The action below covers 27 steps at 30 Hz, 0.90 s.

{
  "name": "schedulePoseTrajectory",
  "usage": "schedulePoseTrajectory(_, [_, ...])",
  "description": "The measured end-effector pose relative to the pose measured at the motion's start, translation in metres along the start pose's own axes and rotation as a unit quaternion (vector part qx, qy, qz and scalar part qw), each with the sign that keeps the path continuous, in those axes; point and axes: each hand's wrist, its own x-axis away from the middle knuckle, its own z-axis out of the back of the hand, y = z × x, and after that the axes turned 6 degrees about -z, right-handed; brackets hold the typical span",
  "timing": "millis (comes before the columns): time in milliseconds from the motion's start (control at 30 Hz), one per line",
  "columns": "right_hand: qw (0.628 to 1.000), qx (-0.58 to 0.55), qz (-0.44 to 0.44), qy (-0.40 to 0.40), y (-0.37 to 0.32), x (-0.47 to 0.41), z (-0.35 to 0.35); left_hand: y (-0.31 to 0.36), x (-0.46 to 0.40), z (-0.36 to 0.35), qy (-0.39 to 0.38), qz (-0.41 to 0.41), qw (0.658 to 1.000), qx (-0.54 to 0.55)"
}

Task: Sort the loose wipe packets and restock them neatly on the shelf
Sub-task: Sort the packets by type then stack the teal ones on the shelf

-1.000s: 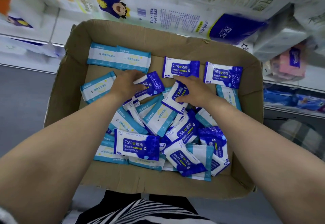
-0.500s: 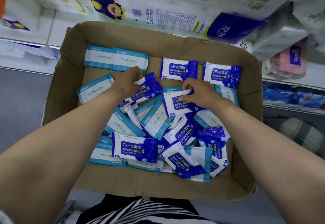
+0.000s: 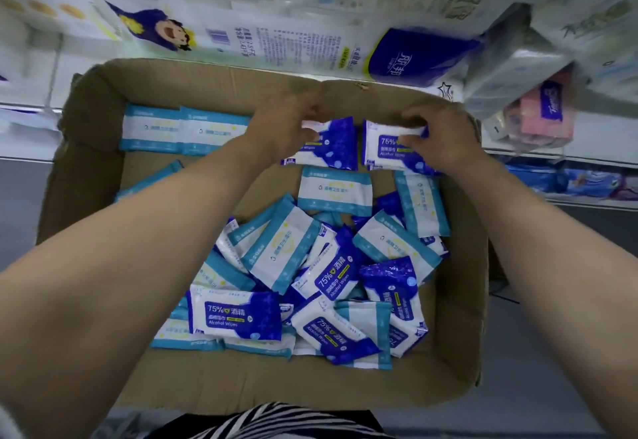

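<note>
Blue-and-white plastic is what the fingers are on: the left hand point(image 3: 286, 128) curls its fingers over the top edge of one dark blue packet point(image 3: 333, 148) in the upper middle of the frame, thumb pinching its face, while the right hand point(image 3: 445, 138) pinches a second dark blue packet point(image 3: 390, 148) just beside it, fingers bent over its upper right corner. Both packets sit at the far wall of the cardboard box point(image 3: 86, 169), next to a row of two light blue packets point(image 3: 183, 131) at upper left. Below the hands, in the middle and lower frame, the loose pile point(image 3: 310, 276) of mixed packets lies heaped and overlapping. Beyond the box, the shelf point(image 3: 31, 107) runs across the top, stacked with tissue packs point(image 3: 414, 59). The slick wrappers could slip from such light pinches, or either packet could tip forward onto the pile if released leaning; the forearms crossing the heap could also drag packets askew.
</note>
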Motion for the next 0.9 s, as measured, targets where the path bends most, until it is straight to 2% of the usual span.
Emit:
schedulePoseTrajectory(67, [0.998,0.040,0.005,0.050,0.008,-0.002,-0.005,0.007,-0.005,-0.012,0.015,-0.025,0.999,-0.029])
schedulePoseTrajectory(133, [0.998,0.035,0.008,0.047,0.012,-0.001,-0.015,0.007,-0.002,-0.026,-0.002,-0.026,0.999,-0.039])
schedulePoseTrajectory(300, [0.988,0.030,-0.022,-0.149,0.019,0.016,-0.029,0.007,0.011,-0.058,-0.108,-0.055,0.992,-0.045])
schedulePoseTrajectory(333, [0.989,-0.001,-0.028,-0.147,0.021,0.020,-0.028,0.008,0.011,-0.062,-0.133,-0.054,0.989,-0.047])
schedulePoseTrajectory(400, [0.995,-0.053,-0.039,-0.076,0.024,0.030,-0.024,0.010,0.010,-0.068,-0.159,-0.058,0.985,-0.035])
schedulePoseTrajectory(433, [0.997,-0.053,-0.054,-0.031,0.026,0.034,-0.021,0.011,0.010,-0.070,-0.153,-0.057,0.986,-0.020])
schedulePoseTrajectory(500, [0.994,-0.025,-0.106,0.003,0.031,0.041,-0.018,0.012,0.012,-0.072,-0.077,-0.052,0.996,0.004])
schedulePoseTrajectory(567, [0.988,0.011,-0.146,-0.053,0.033,0.048,-0.020,0.013,0.017,-0.071,-0.001,-0.028,0.999,0.022])
schedulePoseTrajectory(600, [0.982,0.028,-0.158,-0.097,0.033,0.051,-0.022,0.013,0.020,-0.071,0.007,-0.016,0.999,0.032])
schedulePoseTrajectory(700, [0.974,-0.002,-0.149,-0.171,0.029,0.059,-0.030,0.013,0.032,-0.073,-0.045,0.029,0.997,0.051])
schedulePoseTrajectory(800, [0.980,-0.076,-0.127,-0.134,0.026,0.067,-0.038,0.009,0.044,-0.079,-0.072,0.062,0.995,0.033])
schedulePoseTrajectory(900, [0.975,-0.042,-0.173,-0.132,0.029,0.071,-0.046,0.004,0.047,-0.082,-0.072,0.080,0.994,0.018])
